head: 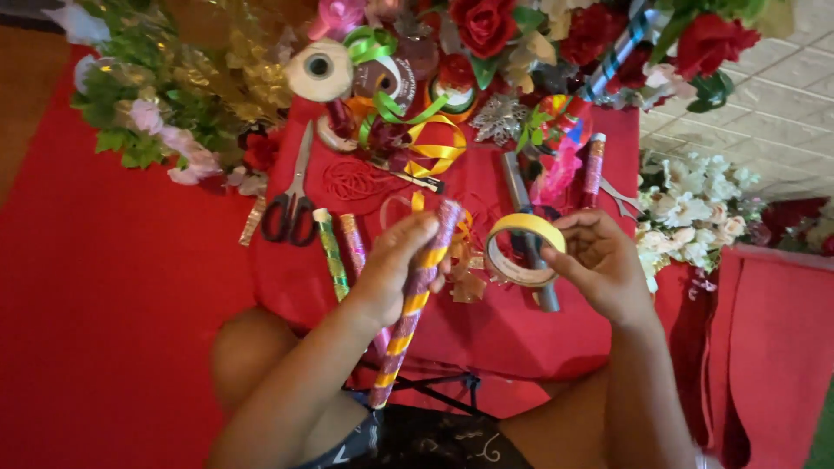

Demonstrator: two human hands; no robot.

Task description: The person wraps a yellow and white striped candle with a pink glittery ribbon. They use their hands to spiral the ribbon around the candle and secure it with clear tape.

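Note:
My left hand (pixel 395 265) grips a long stick (pixel 415 300) wound in glittery purple and yellow bands, held upright and slightly tilted over my lap. My right hand (pixel 599 260) holds a roll of yellow tape (pixel 521 249) by its edge, just right of the stick's upper end. Both hands hover above a red cloth (pixel 486 330) spread in front of me. The stick's lower end reaches down toward my knee.
Black-handled scissors (pixel 291 204) and two glittery wrapped sticks (pixel 340 247) lie left of my hands. Ribbon spools (pixel 320 69), a yellow-red ribbon ball (pixel 436 143), a red glitter tube (pixel 593 165) and artificial roses (pixel 483 24) crowd the far side. White flowers (pixel 695 213) sit at right.

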